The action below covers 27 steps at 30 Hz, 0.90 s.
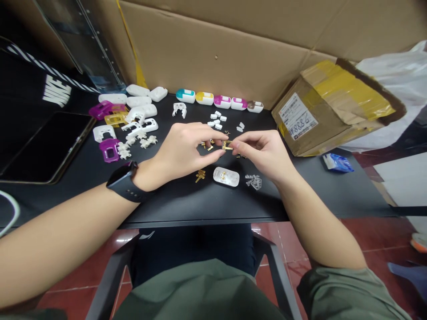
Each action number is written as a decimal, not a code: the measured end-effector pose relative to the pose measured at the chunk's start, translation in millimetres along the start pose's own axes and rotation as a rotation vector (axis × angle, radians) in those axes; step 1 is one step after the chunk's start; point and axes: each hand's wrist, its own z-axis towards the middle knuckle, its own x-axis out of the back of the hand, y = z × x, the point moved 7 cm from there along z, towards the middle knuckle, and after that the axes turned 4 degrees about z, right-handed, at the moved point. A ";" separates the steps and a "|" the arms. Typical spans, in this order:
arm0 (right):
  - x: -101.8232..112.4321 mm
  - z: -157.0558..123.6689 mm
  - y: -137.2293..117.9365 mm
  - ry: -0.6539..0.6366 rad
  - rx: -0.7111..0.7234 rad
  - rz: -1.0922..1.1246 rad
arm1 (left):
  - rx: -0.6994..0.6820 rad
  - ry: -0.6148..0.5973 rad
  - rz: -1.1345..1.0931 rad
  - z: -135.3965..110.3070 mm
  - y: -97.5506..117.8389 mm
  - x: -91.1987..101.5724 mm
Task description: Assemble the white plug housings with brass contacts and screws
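Note:
My left hand [187,149] and my right hand [262,151] meet over the black table [187,200], both pinching one small brass contact piece [227,145] between thumb and fingertips. A black watch [126,181] sits on my left wrist. Just below my hands lies an open white plastic shell [226,176] with brass bits inside. Loose brass contacts [200,175] lie to its left, and small clear plastic parts [254,181] to its right.
A row of assembled two-colour pieces [218,100] lines the cardboard wall at the back. White, magenta and yellow shells [123,120] crowd the back left. A taped cardboard box [333,104] stands at right, a blue packet [336,162] beside it, a dark tablet [46,149] at left.

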 end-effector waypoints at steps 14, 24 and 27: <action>-2.9 -1.2 0.0 -0.058 -0.098 -0.021 | 0.000 0.012 0.008 -0.7 0.5 0.8; 1.5 -1.0 15.4 -0.031 -0.175 0.040 | 0.039 0.012 0.008 -0.3 -4.0 0.6; 4.3 0.1 19.9 0.000 -0.220 0.127 | 0.076 0.020 -0.035 0.4 -8.9 2.5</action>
